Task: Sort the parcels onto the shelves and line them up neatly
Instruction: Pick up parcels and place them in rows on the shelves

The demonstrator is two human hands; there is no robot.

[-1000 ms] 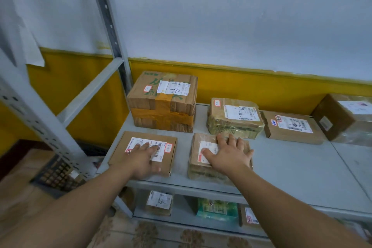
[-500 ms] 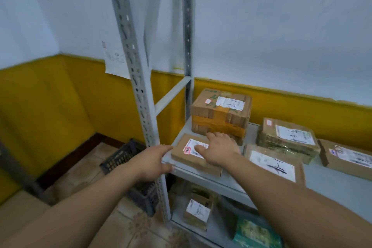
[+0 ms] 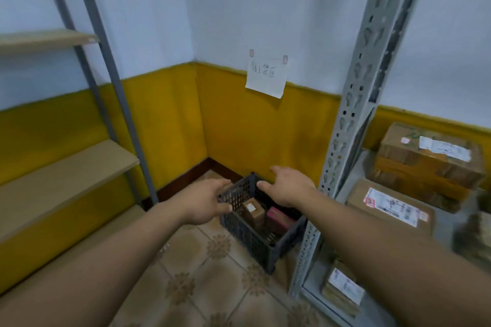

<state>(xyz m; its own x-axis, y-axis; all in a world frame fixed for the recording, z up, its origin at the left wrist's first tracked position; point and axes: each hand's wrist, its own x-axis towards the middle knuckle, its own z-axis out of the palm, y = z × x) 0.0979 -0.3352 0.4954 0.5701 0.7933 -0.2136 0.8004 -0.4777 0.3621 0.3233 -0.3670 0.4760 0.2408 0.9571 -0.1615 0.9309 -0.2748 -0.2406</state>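
Note:
A dark plastic crate stands on the tiled floor in the corner, holding a small brown parcel and a pink-red one. My left hand hovers at the crate's left rim, fingers relaxed and empty. My right hand reaches over the crate's far side, fingers spread, holding nothing. On the grey metal shelf at the right lie a flat labelled parcel and a big taped box behind it.
A perforated grey upright stands between the crate and the shelf. A lower shelf holds another parcel. Wooden shelves on a second rack run along the left. A paper note is taped to the wall.
My view swung left from the shelf to the floor corner. Both hands left the shelf parcels and now reach over the crate.

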